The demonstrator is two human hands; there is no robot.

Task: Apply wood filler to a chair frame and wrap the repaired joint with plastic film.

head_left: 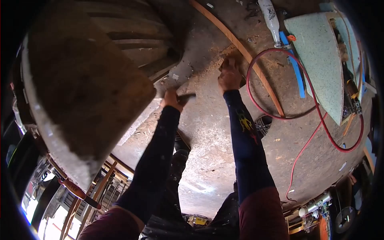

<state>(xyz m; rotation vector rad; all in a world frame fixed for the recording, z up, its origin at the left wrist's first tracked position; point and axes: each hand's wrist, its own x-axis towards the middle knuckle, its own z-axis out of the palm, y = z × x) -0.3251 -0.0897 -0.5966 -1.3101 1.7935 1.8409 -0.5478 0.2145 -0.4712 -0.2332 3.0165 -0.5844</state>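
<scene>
In the middle of the head view my left hand [173, 100] has curled fingers beside the edge of a large dark board [80, 96]; a dark narrow piece sticks out at its right, too blurred to name. Farther forward and right, my right hand [229, 74] is closed over something dark and hidden, just above wood shavings [222, 54] on the dusty floor [204, 160]. A long curved wooden strip [259, 70] lies just right of that hand, with a red hose [306, 75] looped across it.
At right are pale speckled panels [312, 52], a white bottle [270, 22], blue strips [298, 78] and a tool with a brass fitting [353, 91]. Slatted wood [136, 44] is at upper left. A red-handled tool [74, 190] and cluttered timber are at lower left. My feet [264, 125] stand on the floor.
</scene>
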